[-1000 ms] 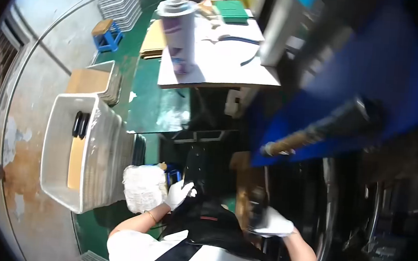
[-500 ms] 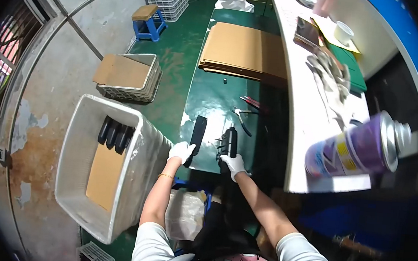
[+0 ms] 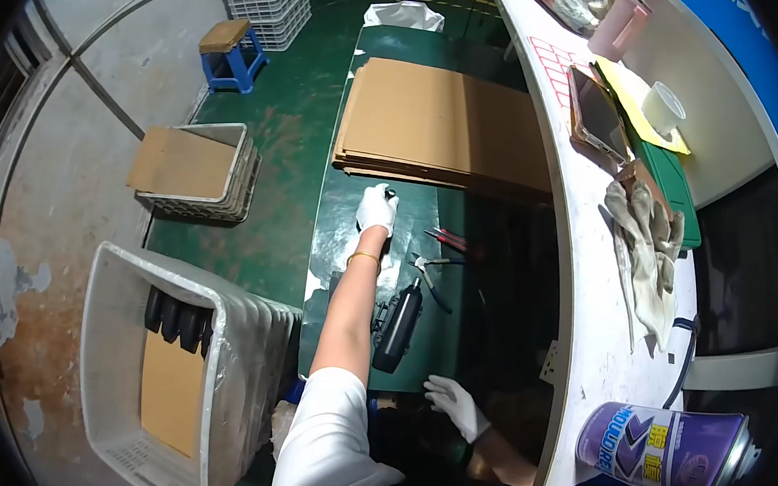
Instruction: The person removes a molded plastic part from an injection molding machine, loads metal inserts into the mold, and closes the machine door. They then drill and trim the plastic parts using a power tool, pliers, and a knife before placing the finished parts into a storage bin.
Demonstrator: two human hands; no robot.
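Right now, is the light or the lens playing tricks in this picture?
In the head view, the lens bows straight edges and leaves the corners black; also in the head view, glare whitens the green table just below the left hand, and shadow darkens the right part of the cardboard stack.

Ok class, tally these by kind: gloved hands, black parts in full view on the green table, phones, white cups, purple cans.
Left hand and right hand, gloved: 2
Black part: 1
Phone: 1
White cup: 1
Purple can: 1
Total: 6
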